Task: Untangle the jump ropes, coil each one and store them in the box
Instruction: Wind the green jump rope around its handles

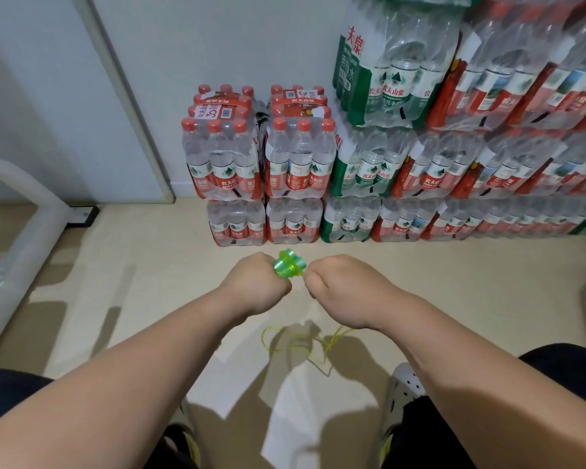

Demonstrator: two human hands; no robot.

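Left hand [257, 282] grips green rope coil [286, 264] — right hand [339, 289] pinches it.

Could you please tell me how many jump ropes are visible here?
1: a green rope, coiled between the left hand and right hand, with thin strands on the floor below, seemingly its tail. Others may be hidden out of view.

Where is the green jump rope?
In the head view, the green jump rope is coiled mid-frame between the left hand and right hand, in front of the water bottle packs; its loose end trails on the floor below.
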